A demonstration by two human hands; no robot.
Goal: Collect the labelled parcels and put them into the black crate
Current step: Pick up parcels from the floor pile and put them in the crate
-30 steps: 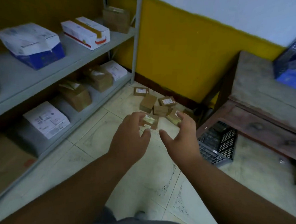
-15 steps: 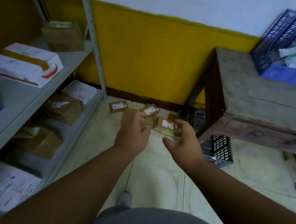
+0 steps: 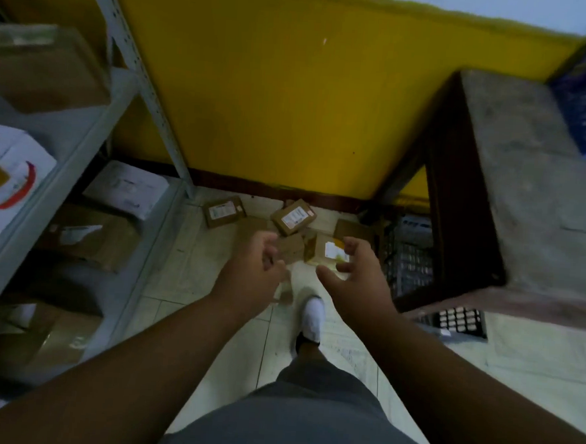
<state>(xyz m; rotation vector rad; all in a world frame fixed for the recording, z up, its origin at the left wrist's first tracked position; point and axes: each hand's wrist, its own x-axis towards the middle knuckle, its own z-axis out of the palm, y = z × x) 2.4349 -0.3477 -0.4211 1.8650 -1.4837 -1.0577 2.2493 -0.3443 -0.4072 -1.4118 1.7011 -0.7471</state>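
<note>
While both arms reach forward, left hand and right hand hang loosely curled, grasping nothing, above labelled parcels heaped on floor against yellow wall. Black crate just right of heap, under wooden table. Shelving at left.

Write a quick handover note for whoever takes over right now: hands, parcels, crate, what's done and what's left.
Left hand: loosely curled over the parcel pile, holding nothing visible.
Right hand: open, reaching at the labelled parcel.
Other labelled parcels lie on the floor by the wall.
Black crate: under the wooden table, contents unclear.
Done: nothing picked up.
Left: collect every parcel, load crate.
</note>
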